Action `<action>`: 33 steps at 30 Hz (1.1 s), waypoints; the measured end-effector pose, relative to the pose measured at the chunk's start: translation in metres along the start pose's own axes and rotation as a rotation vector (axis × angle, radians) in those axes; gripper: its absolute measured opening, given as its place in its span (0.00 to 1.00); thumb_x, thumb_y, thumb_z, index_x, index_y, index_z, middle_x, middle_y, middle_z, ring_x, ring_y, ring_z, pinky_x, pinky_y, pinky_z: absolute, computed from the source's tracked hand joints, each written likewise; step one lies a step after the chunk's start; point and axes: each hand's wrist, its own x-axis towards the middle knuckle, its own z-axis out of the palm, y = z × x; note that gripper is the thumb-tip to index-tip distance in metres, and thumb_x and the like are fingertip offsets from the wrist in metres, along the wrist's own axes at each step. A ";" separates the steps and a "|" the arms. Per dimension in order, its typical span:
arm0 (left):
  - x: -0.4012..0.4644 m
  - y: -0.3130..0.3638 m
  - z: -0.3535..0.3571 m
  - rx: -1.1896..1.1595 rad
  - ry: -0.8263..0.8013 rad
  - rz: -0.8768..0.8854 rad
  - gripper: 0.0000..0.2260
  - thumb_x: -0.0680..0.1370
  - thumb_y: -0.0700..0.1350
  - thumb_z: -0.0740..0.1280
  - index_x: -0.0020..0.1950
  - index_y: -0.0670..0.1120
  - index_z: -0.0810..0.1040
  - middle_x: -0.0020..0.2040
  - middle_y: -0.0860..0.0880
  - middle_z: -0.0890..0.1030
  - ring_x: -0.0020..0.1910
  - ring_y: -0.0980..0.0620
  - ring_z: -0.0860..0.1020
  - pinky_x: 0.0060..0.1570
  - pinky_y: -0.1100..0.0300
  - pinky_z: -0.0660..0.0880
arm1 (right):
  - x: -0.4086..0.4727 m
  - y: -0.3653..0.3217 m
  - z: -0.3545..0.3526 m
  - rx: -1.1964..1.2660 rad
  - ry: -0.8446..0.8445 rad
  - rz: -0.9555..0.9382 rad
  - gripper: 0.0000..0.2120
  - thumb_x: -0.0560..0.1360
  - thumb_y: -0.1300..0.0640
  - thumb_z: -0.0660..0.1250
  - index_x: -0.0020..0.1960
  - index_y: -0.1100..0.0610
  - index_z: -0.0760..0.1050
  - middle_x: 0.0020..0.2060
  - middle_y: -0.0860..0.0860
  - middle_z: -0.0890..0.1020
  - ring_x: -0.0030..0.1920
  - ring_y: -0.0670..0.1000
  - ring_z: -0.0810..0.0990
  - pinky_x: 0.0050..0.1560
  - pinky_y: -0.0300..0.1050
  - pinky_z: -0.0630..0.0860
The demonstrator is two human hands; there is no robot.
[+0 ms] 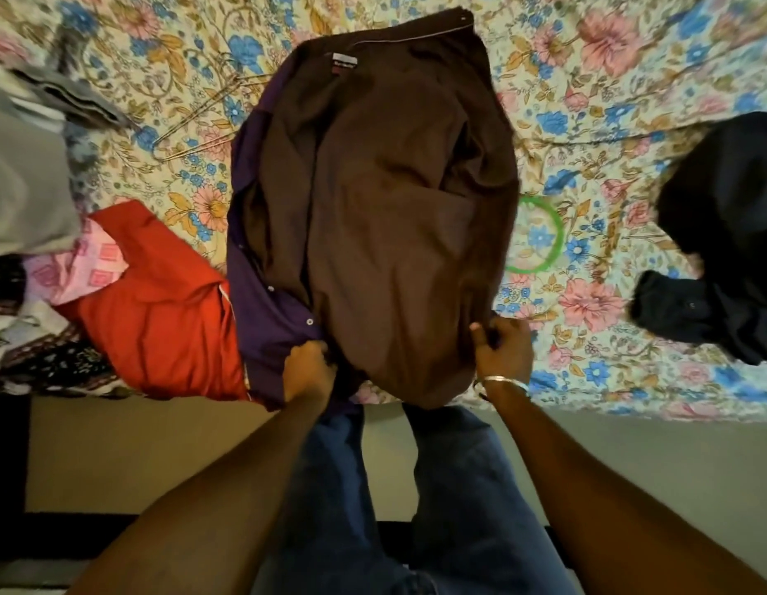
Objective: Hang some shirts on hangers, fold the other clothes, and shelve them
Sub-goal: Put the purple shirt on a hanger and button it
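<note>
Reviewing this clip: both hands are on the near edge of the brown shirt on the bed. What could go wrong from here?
1. The brown shirt lies on a purple shirt; the left hand grips where both meet, so lifting may drag the purple one along.
2. The green hanger is partly tucked under the brown shirt's right edge, near the right hand, and could snag or slide off.
3. The hem overhangs the bed edge and may slip floorward.
</note>
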 end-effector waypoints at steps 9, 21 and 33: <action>-0.010 -0.020 0.006 -0.127 0.031 0.047 0.11 0.74 0.38 0.73 0.37 0.54 0.81 0.41 0.48 0.85 0.45 0.43 0.83 0.47 0.52 0.79 | -0.026 0.010 -0.005 0.150 -0.162 0.157 0.16 0.70 0.51 0.79 0.51 0.56 0.78 0.38 0.51 0.82 0.40 0.51 0.79 0.46 0.42 0.74; -0.072 0.067 -0.014 -0.513 -0.015 0.485 0.06 0.75 0.35 0.74 0.46 0.46 0.81 0.47 0.50 0.81 0.47 0.61 0.79 0.49 0.73 0.71 | -0.068 0.010 -0.009 0.335 0.197 -0.155 0.08 0.81 0.57 0.67 0.43 0.56 0.74 0.37 0.50 0.76 0.38 0.48 0.74 0.39 0.37 0.71; -0.056 0.074 -0.005 -0.540 -0.165 0.254 0.04 0.75 0.36 0.75 0.43 0.43 0.82 0.38 0.46 0.84 0.31 0.55 0.82 0.42 0.59 0.78 | -0.042 0.026 -0.015 0.187 0.115 0.337 0.10 0.75 0.64 0.71 0.54 0.54 0.78 0.46 0.50 0.81 0.47 0.52 0.79 0.51 0.44 0.75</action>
